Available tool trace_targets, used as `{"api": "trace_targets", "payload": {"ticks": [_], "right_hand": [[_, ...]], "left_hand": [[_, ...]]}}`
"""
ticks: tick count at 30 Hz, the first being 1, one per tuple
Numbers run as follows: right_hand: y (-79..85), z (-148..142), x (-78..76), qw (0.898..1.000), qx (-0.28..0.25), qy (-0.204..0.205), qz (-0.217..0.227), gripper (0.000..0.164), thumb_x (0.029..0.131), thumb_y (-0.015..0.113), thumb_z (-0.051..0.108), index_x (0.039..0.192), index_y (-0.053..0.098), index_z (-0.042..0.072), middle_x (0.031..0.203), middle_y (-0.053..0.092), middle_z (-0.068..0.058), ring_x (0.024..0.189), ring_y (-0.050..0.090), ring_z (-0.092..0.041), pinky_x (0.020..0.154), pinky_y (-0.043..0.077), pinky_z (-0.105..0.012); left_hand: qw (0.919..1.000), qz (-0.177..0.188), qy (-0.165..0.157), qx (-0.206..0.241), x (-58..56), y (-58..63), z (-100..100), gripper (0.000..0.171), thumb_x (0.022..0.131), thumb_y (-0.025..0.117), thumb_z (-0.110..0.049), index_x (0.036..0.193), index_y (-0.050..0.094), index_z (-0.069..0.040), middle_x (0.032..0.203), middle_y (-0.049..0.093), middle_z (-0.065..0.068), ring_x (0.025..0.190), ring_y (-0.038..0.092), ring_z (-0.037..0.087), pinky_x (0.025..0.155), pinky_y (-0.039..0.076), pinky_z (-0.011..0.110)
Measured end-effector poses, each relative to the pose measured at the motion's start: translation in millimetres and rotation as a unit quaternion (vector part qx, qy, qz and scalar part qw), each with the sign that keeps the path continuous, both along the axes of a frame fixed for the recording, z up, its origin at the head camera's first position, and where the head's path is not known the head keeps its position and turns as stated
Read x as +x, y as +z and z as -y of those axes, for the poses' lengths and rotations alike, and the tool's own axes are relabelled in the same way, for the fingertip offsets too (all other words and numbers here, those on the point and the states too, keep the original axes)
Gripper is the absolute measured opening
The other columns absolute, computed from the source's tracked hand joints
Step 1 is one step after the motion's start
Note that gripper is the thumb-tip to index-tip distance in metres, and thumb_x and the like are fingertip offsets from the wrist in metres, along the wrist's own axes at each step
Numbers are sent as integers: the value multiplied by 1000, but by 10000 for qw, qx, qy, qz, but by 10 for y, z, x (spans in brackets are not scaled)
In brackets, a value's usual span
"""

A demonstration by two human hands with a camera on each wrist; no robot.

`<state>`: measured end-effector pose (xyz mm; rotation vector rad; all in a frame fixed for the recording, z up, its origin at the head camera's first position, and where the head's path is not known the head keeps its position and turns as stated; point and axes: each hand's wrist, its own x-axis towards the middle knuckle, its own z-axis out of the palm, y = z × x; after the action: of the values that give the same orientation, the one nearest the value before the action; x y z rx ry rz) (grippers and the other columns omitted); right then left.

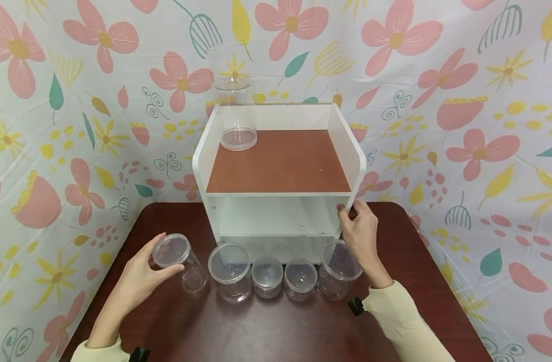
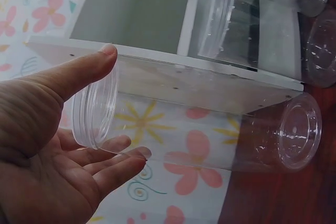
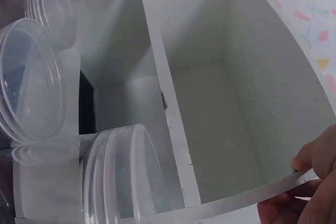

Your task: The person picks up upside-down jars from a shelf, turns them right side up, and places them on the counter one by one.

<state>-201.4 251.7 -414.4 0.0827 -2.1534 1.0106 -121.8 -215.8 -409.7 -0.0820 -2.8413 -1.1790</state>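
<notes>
My left hand (image 1: 137, 276) grips a tall clear plastic jar (image 1: 194, 274) around its lid, thumb on one side and fingers on the other. In the left wrist view, the base of this jar (image 2: 299, 132) shows over the dark table. My right hand (image 1: 361, 231) pinches the front edge of the right side panel of a white shelf unit (image 1: 356, 163), thumb inside and fingers outside. Below this hand stands a wide lidded jar (image 1: 333, 286). Another tall clear jar (image 1: 238, 115) is on the shelf's brown top, at the back left.
In front of the shelf, between the hands, stand another wide jar (image 1: 230, 274) and two small jars, one left (image 1: 267, 279) and one right (image 1: 299, 281). They are on a dark red-brown table (image 1: 239, 332). A flowered cloth (image 1: 276, 50) hangs behind.
</notes>
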Motion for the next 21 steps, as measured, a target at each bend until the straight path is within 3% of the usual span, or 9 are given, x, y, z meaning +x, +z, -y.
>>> {"api": "trace_targets", "payload": {"ticks": [11,21], "right_hand": [[-2,-1,9,10000,0,48,40,8,93,72,3,93,71,-5,83,65,-18,71,60,-28,61,36,-15],[-1,-4,13,10000,4,31,61,9,93,73,4,92,71,-5,83,64,-18,71,61,-29,61,36,-15]], "left_hand": [[9999,-44,-140,83,-46,-228,-62,94,83,89,-33,156,39,-2,141,54,27,120,58,40,93,51,53],[9997,74,-184,150,-82,-357,-90,94,83,89,-33,156,38,-3,143,52,27,123,56,41,96,49,56]]}}
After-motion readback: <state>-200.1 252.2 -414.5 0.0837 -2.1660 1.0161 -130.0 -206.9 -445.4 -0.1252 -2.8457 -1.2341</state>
